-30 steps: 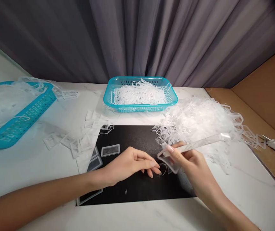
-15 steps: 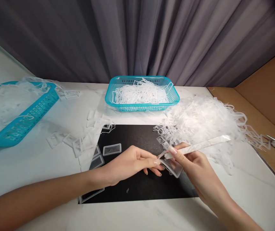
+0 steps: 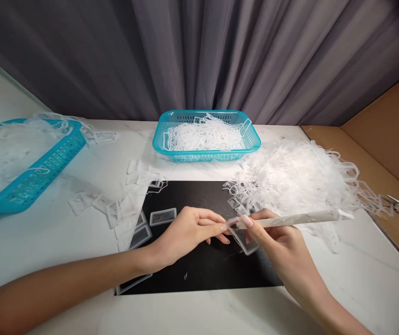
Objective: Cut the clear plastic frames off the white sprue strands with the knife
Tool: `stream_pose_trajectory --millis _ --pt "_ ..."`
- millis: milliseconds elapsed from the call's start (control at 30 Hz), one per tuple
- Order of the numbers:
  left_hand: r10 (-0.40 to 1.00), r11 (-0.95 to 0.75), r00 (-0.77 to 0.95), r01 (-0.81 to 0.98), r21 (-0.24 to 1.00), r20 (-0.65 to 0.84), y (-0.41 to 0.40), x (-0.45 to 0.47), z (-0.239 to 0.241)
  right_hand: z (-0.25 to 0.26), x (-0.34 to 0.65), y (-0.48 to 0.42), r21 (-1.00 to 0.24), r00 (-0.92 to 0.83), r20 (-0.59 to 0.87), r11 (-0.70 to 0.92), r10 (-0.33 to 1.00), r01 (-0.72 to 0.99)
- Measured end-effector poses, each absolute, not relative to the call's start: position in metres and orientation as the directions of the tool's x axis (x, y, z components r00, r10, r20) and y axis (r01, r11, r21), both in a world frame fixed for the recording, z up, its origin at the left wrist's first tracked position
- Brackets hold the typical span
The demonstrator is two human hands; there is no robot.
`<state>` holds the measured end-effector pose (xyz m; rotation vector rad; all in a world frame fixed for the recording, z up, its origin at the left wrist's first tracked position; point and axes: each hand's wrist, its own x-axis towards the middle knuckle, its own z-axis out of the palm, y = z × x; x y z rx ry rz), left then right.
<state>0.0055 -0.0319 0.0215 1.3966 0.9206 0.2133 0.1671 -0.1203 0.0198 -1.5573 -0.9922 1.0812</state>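
Left hand (image 3: 190,237) has its thumb and fingertip pinched on the corner of a see-through plastic piece (image 3: 247,241), a tilted little rectangle with a pale rim, right between both hands over the black mat (image 3: 213,274). Right hand (image 3: 281,242) is curled closed around a whitish wrapped stick (image 3: 300,218), thumb against the piece's top edge too.

The mat (image 3: 202,277) lies on the table (image 3: 220,316). From its centre, a basket (image 3: 208,152) stands at 12 o'clock with strips (image 3: 204,135) in it, the curtain (image 3: 199,56) behind. A second basket (image 3: 51,167) stands at 10. A heap (image 3: 300,177) lies at 2, overlapping the mat's 1 o'clock corner. One loose tray (image 3: 162,217) lies on the mat toward 10. Over the mat, the held tray (image 3: 248,242) sits between the left hand (image 3: 192,235), at its 9, and the right hand (image 3: 279,239), at its 3.
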Motion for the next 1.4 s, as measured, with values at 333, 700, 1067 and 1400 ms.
stream_pose_trajectory --millis 333,700,1067,1400 --pt "0.602 0.219 0.671 0.382 0.898 -0.433 -0.032 0.005 0.022 0.013 0.169 -0.119 -0.969 0.268 -0.235 -0.247 0.934 0.010" --pt "0.610 0.234 0.658 0.383 0.894 -0.441 -0.034 0.005 0.023 0.017 0.165 -0.119 -0.971 0.297 -0.189 -0.224 0.936 0.087" --pt "0.640 0.277 0.637 0.331 0.902 -0.430 -0.035 0.010 0.012 0.001 0.150 -0.126 -0.865 0.289 0.153 -0.014 0.945 0.502" --pt "0.649 0.289 0.626 0.323 0.901 -0.433 -0.033 0.011 0.011 -0.010 0.148 -0.123 -0.765 0.256 0.296 0.068 0.920 0.640"
